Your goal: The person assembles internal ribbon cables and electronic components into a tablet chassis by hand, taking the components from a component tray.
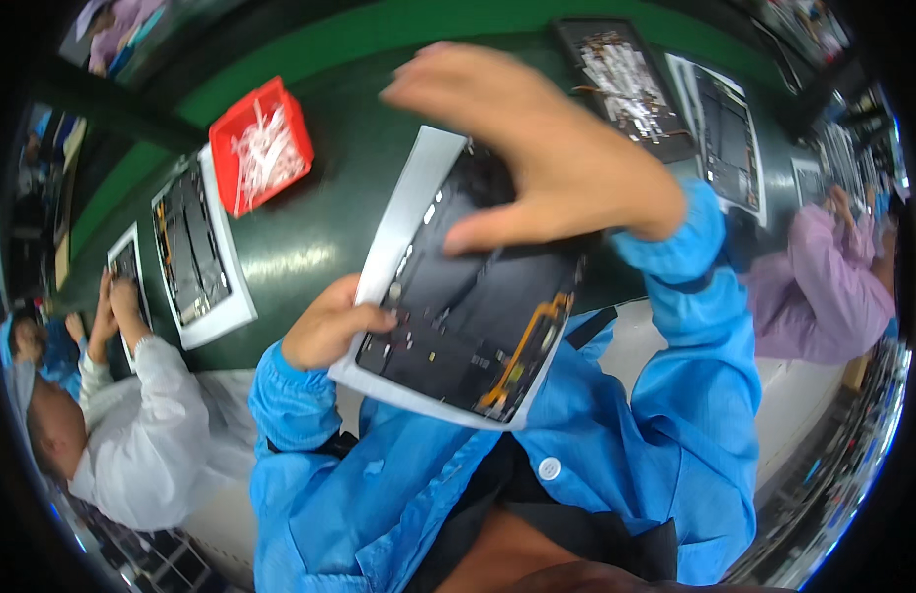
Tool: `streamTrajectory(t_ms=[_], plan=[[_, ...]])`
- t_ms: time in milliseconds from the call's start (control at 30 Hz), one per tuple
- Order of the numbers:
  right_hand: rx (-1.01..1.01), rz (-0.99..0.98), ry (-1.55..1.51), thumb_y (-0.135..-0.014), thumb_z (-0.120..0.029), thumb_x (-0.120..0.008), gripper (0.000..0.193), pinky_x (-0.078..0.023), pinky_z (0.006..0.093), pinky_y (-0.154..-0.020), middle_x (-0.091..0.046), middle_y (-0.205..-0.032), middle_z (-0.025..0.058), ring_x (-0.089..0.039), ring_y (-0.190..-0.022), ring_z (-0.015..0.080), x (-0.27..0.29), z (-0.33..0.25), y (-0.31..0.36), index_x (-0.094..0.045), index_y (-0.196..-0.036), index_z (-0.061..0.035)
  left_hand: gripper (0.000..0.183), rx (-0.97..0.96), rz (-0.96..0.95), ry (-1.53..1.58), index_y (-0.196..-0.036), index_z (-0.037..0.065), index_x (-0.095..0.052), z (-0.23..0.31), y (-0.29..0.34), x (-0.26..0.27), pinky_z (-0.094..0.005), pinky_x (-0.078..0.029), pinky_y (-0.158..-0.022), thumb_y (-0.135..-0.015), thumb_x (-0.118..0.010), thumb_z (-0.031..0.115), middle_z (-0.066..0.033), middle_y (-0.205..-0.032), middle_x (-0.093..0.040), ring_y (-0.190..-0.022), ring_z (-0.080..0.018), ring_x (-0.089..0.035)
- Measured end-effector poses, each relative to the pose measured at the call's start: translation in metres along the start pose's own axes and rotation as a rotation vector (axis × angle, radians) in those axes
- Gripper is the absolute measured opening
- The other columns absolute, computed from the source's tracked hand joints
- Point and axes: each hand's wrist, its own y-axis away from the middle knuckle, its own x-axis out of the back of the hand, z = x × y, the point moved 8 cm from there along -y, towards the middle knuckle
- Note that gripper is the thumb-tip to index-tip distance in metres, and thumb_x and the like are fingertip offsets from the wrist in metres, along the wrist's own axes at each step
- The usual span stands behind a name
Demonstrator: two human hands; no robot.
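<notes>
My left hand point(329, 324) grips the left edge of a flat black electronics panel point(448, 336) together with the pale backing sheet point(403, 203) under it, thumb on top. The panel carries small components and an orange flex cable point(525, 351) along its right side. It is tilted in front of my chest. Over its upper part, my right hand point(547, 148) is slightly blurred, with thumb and fingers spread wide and nothing visible between them. It hides the panel's upper right; whether the thumb touches the surface I cannot tell.
On the green table, a red bin point(305, 138) holds white strips. A black tray point(675, 148) with many small parts lies at the far right. Similar panels point(186, 247) rest on white sheets on both sides. Co-workers sit left, in a white sleeve point(161, 435), and right, in purple point(809, 287).
</notes>
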Motion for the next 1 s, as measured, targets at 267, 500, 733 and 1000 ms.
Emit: streamTrajectory(t_ms=[267, 500, 733, 1000], plan=[[-0.277, -1.006, -0.520, -0.085, -0.035, -0.081, 0.050, -0.053, 0.0405, -0.077, -0.075, -0.094, 0.0136, -0.068, -0.085, 0.0300, -0.072, -0.005, 0.003, -0.071, -0.121, -0.0011, 0.031, 0.089, -0.283, -0.597, -0.116, -0.003, -0.067, 0.045, 0.012, -0.013, -0.0278, -0.050, -0.088, -0.095, -0.066, 0.019, -0.0053, -0.104, -0.069, -0.100, -0.0140, -0.062], [-0.956, 0.065, -1.016, -0.098, -0.031, -0.074, 0.042, -0.053, 0.0291, -0.085, -0.073, -0.107, 0.0064, -0.064, -0.096, 0.0116, -0.053, 0.070, 0.084, -0.071, -0.121, 0.0033, 0.097, -0.771, 0.052, 0.821, -0.152, 0.000, -0.044, 0.068, 0.000, 0.030, -0.0569, -0.053, -0.102, -0.092, -0.059, 0.074, -0.0185, -0.141, -0.060, -0.121, -0.0376, -0.064], [-0.751, 0.193, 0.396, -0.095, -0.020, -0.069, 0.019, -0.056, 0.0413, -0.082, -0.070, -0.098, 0.0116, -0.069, -0.091, 0.0331, 0.026, 0.089, 0.118, -0.074, -0.107, -0.0052, 0.043, -0.155, 0.000, 0.348, -0.140, -0.001, -0.052, -0.005, -0.057, -0.012, -0.0433, -0.059, -0.098, -0.098, -0.061, -0.002, -0.0127, -0.130, -0.066, -0.116, -0.0251, -0.068], [-0.590, 0.046, 0.689, -0.087, -0.012, -0.073, 0.012, -0.054, 0.0448, -0.082, -0.067, -0.096, 0.0123, -0.066, -0.095, 0.0349, 0.054, 0.141, 0.146, -0.075, -0.095, -0.0041, 0.039, -0.106, -0.022, 0.220, -0.132, 0.000, -0.055, 0.011, -0.074, -0.004, -0.0370, -0.063, -0.088, -0.095, -0.065, -0.002, -0.0092, -0.117, -0.070, -0.102, -0.0194, -0.072]])
